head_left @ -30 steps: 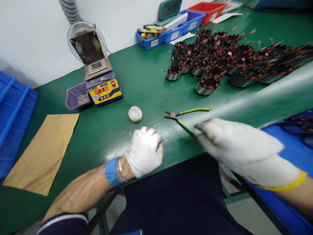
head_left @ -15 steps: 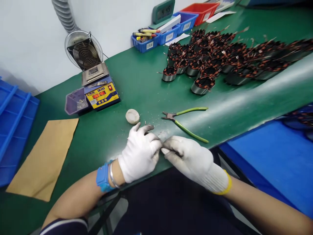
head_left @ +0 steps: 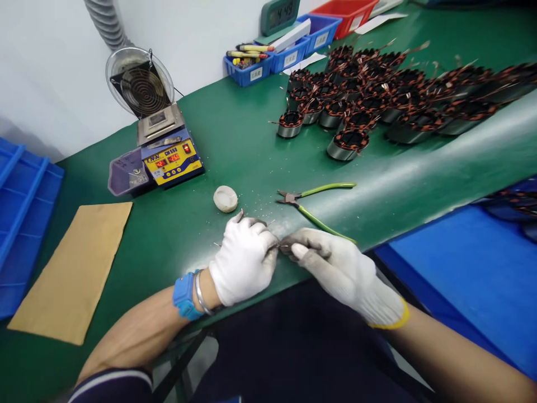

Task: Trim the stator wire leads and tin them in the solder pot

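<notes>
My left hand [head_left: 245, 260], in a white glove with darkened fingertips, is closed over a thing that its palm and fingers cover. Thin wire ends poke out beyond this hand. In my right hand [head_left: 335, 263], also gloved, thumb and fingers pinch a thin wire [head_left: 285, 245] right beside the left fingertips. Cutting pliers with green handles [head_left: 323, 190] lie spread on the bench just beyond my right hand. A small round whitish dish [head_left: 225, 199] sits past the left fingers, with tiny light bits scattered near it.
Several wound motor stators [head_left: 344, 146] with loose wire ends crowd the right back of the green bench [head_left: 239, 134]. A yellow-fronted solder pot [head_left: 174, 162] and purple bin [head_left: 128, 173] stand left. Brown cardboard [head_left: 71, 268], blue tool boxes [head_left: 251, 74] and a clock [head_left: 279, 17] are around.
My right hand has shifted slightly right and turned, its thumb now higher, and a bit of wire shows between the hands. The left hand has moved little. The pliers lie as before.
</notes>
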The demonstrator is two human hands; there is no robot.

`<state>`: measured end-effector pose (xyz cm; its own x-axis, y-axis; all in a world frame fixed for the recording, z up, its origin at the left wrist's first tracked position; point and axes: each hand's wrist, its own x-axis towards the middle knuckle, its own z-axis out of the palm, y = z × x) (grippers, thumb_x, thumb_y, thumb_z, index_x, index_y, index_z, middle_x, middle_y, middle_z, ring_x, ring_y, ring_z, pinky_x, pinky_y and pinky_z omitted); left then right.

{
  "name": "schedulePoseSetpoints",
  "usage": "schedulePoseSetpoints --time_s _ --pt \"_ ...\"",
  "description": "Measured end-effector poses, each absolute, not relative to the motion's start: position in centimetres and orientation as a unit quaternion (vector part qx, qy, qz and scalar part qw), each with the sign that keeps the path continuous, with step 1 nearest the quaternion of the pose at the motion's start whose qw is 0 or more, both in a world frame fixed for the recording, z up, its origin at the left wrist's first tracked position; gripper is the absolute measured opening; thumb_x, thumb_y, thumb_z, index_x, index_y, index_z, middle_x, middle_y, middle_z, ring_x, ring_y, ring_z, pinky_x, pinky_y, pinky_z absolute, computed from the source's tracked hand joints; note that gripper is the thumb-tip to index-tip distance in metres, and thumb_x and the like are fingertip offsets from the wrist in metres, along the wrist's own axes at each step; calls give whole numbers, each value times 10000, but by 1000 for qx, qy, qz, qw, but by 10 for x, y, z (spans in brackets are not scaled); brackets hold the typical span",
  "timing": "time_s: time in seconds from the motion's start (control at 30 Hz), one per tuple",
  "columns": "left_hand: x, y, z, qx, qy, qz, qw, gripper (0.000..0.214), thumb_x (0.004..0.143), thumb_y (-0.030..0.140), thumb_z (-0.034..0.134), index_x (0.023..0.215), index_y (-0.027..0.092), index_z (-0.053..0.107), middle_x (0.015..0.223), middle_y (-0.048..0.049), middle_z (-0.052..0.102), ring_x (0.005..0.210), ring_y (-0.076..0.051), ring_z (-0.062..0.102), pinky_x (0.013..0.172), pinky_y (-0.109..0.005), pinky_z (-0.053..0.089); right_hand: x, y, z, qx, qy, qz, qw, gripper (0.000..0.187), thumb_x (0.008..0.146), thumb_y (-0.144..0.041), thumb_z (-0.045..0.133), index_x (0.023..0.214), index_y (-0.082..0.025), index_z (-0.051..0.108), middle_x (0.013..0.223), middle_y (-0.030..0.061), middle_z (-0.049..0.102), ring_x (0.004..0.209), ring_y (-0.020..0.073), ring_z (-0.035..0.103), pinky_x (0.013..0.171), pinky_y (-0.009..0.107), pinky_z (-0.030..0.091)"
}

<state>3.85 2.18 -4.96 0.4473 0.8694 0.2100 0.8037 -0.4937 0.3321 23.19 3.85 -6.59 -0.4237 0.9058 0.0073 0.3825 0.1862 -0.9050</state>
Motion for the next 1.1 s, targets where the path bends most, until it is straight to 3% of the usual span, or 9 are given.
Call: schedulePoseSetpoints --time_s 0.1,0.4,0.53,0.67,0.83,0.97,1.1 --pt "39 22 -48 842 499 180 100 154 914 195 515 873 179 662 910 -76 689 990 -262 605 1036 -511 417 230 38 -71 -489 -686 452 293 152 836 -336 586 858 -226 688 832 47 727 754 216 681 696 330 553" --pt "41 21 -50 832 511 192 100 169 912 188 504 845 193 659 872 -64 688 931 -248 599 934 -441 458 227 29 -83 -483 -735 349 324 140 869 -279 551 749 -231 605 686 13 667 630 175 635 583 295 520" --pt "41 21 -52 831 511 196 96 171 905 188 504 841 191 662 866 -61 694 900 -244 596 893 -425 463 238 35 -85 -337 -853 158 367 84 913 -217 570 940 -211 649 867 83 738 768 218 698 695 344 572" --pt "41 21 -52 834 507 199 93 169 911 190 509 842 185 664 867 -61 694 891 -243 595 883 -420 464 242 46 -87 -250 -897 22 363 225 908 -122 565 1123 -176 604 973 130 748 878 260 713 770 385 596" --pt "41 21 -49 836 506 189 101 180 924 196 510 821 183 658 844 -60 681 896 -241 595 878 -410 462 240 52 -96 -285 -906 28 310 177 940 -174 540 1105 -159 602 1014 146 747 882 274 719 755 409 608" --pt "41 21 -50 837 503 194 95 170 909 189 517 821 186 663 833 -59 679 888 -242 594 868 -415 463 243 51 -99 -311 -890 43 331 235 926 -222 589 1149 -150 604 1039 165 737 903 276 719 779 403 607" --pt "40 22 -52 840 499 194 85 188 921 196 505 805 195 653 831 -58 678 891 -236 592 881 -417 460 243 50 -91 -298 -891 63 336 121 908 -185 590 1018 -184 640 915 115 744 806 248 722 719 367 594"
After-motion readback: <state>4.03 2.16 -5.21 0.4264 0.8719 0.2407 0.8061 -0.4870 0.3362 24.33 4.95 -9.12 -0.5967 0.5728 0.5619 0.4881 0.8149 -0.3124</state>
